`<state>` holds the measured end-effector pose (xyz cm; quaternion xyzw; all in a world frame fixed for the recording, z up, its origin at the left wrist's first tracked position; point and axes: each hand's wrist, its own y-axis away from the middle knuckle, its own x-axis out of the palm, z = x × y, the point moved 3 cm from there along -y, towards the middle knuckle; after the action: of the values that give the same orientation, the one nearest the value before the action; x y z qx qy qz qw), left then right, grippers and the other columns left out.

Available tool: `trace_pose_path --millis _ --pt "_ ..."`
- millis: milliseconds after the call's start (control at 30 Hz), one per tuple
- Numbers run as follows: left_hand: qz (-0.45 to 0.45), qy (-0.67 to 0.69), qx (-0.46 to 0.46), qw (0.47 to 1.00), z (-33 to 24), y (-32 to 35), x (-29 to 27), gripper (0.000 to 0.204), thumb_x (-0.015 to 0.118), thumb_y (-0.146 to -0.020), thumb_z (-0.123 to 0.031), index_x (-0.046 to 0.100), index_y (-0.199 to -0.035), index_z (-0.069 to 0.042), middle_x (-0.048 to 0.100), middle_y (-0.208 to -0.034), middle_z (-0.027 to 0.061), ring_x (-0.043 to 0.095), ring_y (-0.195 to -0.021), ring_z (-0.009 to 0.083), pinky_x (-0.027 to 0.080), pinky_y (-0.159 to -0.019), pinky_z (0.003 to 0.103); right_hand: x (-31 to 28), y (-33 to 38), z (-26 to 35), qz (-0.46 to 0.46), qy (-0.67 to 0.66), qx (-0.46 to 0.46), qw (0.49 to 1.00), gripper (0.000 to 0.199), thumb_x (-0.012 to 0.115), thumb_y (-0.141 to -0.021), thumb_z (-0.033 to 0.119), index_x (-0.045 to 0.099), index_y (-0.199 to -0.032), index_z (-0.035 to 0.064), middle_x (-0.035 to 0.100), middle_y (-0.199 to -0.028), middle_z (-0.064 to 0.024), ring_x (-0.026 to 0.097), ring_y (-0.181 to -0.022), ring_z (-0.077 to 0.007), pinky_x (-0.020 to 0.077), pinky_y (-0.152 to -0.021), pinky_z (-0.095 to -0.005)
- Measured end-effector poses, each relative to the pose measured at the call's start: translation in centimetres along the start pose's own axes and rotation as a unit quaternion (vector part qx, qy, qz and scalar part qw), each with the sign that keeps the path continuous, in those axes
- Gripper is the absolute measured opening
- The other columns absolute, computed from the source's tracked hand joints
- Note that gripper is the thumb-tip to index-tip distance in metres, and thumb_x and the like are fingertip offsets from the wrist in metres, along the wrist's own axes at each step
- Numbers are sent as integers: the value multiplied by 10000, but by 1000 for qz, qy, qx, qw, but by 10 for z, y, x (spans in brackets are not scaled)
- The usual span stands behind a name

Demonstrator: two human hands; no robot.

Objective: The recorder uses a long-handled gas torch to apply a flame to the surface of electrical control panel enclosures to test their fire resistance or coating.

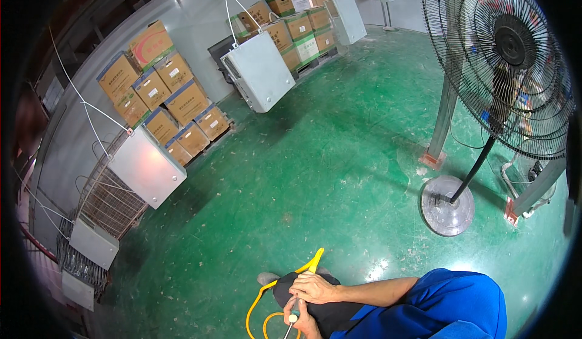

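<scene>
My right hand (314, 288) is closed, its fingers curled close above my left hand. A yellow tool (316, 258) shaped like a handle juts out past its knuckles; the grip beneath the fingers is hidden. Nearer the lower edge, my left hand (303, 325) wraps round a thin metal rod (290, 329) with a cream-coloured knob-like piece on it. Rod and yellow tool lie roughly in one line, but the hands cover any joint between them. A yellow hose (250, 310) loops beside the hands. Dark trousers and grey shoes (267, 278) show under and behind them.
Pale grey metal boxes (148, 167) hang on wires along the left and top. Cardboard cartons (163, 90) are stacked behind them. A black floor fan (447, 206) and steel posts (445, 118) stand at the right on the green floor (291, 175).
</scene>
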<state>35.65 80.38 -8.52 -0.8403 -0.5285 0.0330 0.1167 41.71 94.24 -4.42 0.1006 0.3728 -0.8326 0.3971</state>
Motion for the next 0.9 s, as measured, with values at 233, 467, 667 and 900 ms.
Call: trace_pose_path --millis 233,467,667,900 --pt "-4 11 -2 1000 3 0 0 193 771 -873 3 663 -1026 49 728 -1028 172 675 -960 263 544 -907 405 -2 -2 3 -27 -13 -1 1000 186 636 -966 196 688 -911 26 669 -835 -97 627 -835 -295 498 -817 -430" --pt "-4 16 -21 1000 7 1 -2 198 771 -868 3 657 -1024 45 726 -1023 177 673 -960 263 541 -910 406 1 0 -1 5 2 7 1000 190 615 -993 203 703 -971 36 677 -891 -70 623 -870 -272 480 -824 -411" --pt "8 -30 30 999 -9 -1 3 197 772 -875 -5 655 -1025 42 732 -1030 184 679 -961 266 549 -902 404 1 1 -2 1 1 4 1000 198 612 -992 205 705 -966 32 692 -910 -76 629 -878 -273 483 -828 -411" --pt "16 -10 28 999 -4 0 2 202 752 -901 -11 653 -1061 63 718 -1087 199 676 -997 258 569 -924 392 0 1 -1 5 -2 7 1000 210 605 -995 212 702 -968 27 693 -908 -79 630 -880 -276 484 -829 -412"
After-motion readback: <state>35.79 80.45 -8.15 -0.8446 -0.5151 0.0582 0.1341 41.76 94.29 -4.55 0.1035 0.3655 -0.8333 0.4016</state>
